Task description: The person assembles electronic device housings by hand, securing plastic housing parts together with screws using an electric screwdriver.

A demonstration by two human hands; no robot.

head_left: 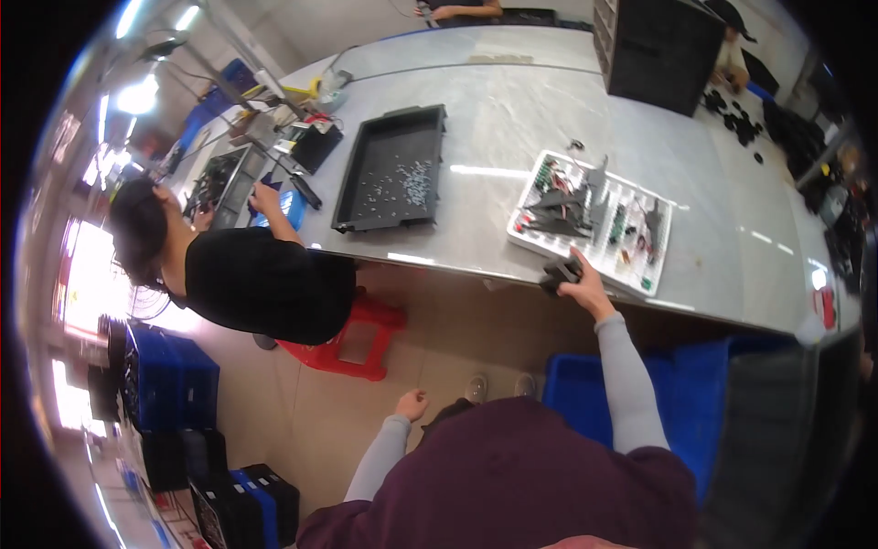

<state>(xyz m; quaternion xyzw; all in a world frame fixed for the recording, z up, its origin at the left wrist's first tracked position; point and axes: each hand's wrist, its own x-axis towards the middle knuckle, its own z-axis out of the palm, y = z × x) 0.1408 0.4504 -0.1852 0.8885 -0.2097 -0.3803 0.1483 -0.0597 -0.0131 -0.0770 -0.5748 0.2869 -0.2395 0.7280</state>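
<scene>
On the grey table (pixel 512 119), the right hand (pixel 582 285) grasps a small black part (pixel 560 272) beside the tray (pixel 526 240); probably light, rigid. Left hand (pixel 412 403) clenched, empty.

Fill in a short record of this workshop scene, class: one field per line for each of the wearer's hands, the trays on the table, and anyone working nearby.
Right hand: stretched out to the table edge, gripping a small black part beside the white tray
Left hand: loosely closed, hanging low over the floor, nothing visible in it
White tray: divided into compartments, holding dark and coloured pieces
Black tray: shallow, small pale bits scattered inside
Table: long, grey, shiny
Co-worker: black top, seated on a red stool, hand at the table's left end
</scene>
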